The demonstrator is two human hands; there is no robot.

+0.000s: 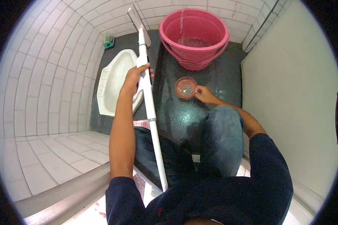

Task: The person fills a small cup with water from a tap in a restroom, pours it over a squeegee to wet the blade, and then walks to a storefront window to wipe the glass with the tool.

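My left hand [133, 78] is wrapped around the upper shaft of a white flat mop [148, 97]. The mop slants from near my lap toward the back wall, its flat head [138, 24] tipped up on edge. In my right hand [204, 94] is the handle of a reddish-brown plastic dipper [186, 87], with some water inside. The dipper is just above or on the wet dark floor; I cannot tell which. Beyond it stands a pink bucket [195, 57], partly filled, with a thin stream of water falling into it. Its handle hangs down at the front.
A white ceramic squat toilet [115, 84] is set in the floor at left, partly behind my left hand and the mop. A green plastic holder [108, 41] sits in the far left corner. A red-and-white packet [141, 123] lies by my knee. Tiled walls [45, 76] and a pale panel [290, 92] close in the space.
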